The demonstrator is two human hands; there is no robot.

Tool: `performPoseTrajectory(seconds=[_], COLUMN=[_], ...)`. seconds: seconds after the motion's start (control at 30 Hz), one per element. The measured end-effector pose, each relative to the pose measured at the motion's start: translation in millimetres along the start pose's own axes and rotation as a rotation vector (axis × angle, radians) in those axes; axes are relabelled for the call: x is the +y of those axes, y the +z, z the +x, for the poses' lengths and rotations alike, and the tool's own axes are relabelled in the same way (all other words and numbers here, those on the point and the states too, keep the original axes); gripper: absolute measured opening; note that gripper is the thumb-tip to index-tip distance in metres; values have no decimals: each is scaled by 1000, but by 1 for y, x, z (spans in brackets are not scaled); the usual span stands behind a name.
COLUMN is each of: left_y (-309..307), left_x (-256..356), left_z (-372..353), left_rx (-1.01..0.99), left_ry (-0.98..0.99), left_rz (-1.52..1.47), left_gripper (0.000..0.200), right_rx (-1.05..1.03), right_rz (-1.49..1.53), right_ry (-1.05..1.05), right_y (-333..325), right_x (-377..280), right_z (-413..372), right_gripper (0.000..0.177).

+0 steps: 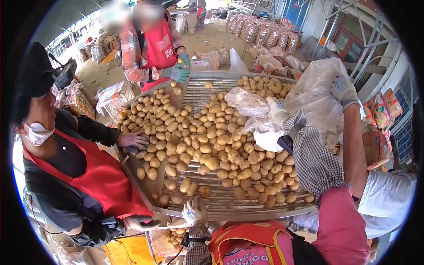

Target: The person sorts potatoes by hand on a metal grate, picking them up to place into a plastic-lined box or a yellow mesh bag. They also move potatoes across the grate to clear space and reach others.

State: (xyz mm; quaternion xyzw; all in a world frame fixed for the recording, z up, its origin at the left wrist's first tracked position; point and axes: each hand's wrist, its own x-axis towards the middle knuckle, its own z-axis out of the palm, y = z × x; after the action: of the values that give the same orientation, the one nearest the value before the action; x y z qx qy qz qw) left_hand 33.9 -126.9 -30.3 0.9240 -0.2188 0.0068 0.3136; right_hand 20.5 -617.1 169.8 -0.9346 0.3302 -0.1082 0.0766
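My left hand (194,211), in a white glove and checkered sleeve, rests at the near rim of the slatted metal table (229,215). Its fingers are apart and hold nothing, with a few potatoes (191,188) just beyond them. Farther off to the right, my right hand (277,111), gloved alike, is closed on crumpled clear plastic (251,101) over the potato pile. A larger clear plastic bag (316,88) bulges just right of it. Many loose potatoes (207,137) cover much of the table around both hands.
A co-worker in a red apron (95,176) stands left, one gloved hand (134,140) on the potatoes. Another (154,48) stands at the far side in green gloves. From the right, a co-worker's gloved hand (344,90) reaches to the large bag. Filled sacks (265,35) stand behind.
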Motion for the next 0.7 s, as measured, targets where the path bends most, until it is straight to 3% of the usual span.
performPoseTrajectory(seconds=[0.07, 0.13, 0.23, 0.3, 0.33, 0.4, 0.43, 0.47, 0.5, 0.53, 0.6, 0.63, 0.67, 0.7], left_y=[-2, 0, 3, 7, 1, 3, 2, 2, 2, 0, -11, -8, -6, -4], left_x=[-2, -2, -3, -11, -8, -9, -9, -8, -9, -9, -3, -5, -9, -12], left_z=[-1, 0, 2, -1, -1, 0, 1, 1, 2, 2, 2, 1, 0, 0], left_rx=[18, 17, -25, 15, -43, -42, -78, -92, -100, -109, -140, -151, -142, -130], left_ry=[31, 30, 32, 53, 42, 61, 37, 14, 25, 34, 56, 66, 82, 99], left_rz=[-36, -59, -17, -15, -21, -3, 4, 8, 3, -7, -17, -22, -28, -34], left_gripper=[20, 21, 22, 23, 24, 25, 26, 28, 28, 30, 32, 32, 32, 31], right_rx=[91, 232, 676, 410, 303, 210, 295, 77, 48, 36, -228, -333, -228, -347], right_rz=[25, -30, -146, 3, -186, -64, -108, 445, 421, -128, 50, 29, 35, -24], right_ry=[-19, -113, -281, -213, -235, 60, -500, -299, -208, -268, 16, 48, -29, 62], right_y=[-2, -54, -89, -98, -93, -110, -82, -98, -79, -84, -76, -57, -34, -32], right_x=[9, -26, -1, 22, 41, 12, 86, 45, 63, 56, 44, 59, 76, 64], right_z=[-27, -56, -69, -86, -104, -160, -156, -196, -230, -264, -332, -366, -412, -443], right_gripper=[61, 66, 57, 52, 44, 25, 34, 34, 30, 25, 22, 19, 16, 17])
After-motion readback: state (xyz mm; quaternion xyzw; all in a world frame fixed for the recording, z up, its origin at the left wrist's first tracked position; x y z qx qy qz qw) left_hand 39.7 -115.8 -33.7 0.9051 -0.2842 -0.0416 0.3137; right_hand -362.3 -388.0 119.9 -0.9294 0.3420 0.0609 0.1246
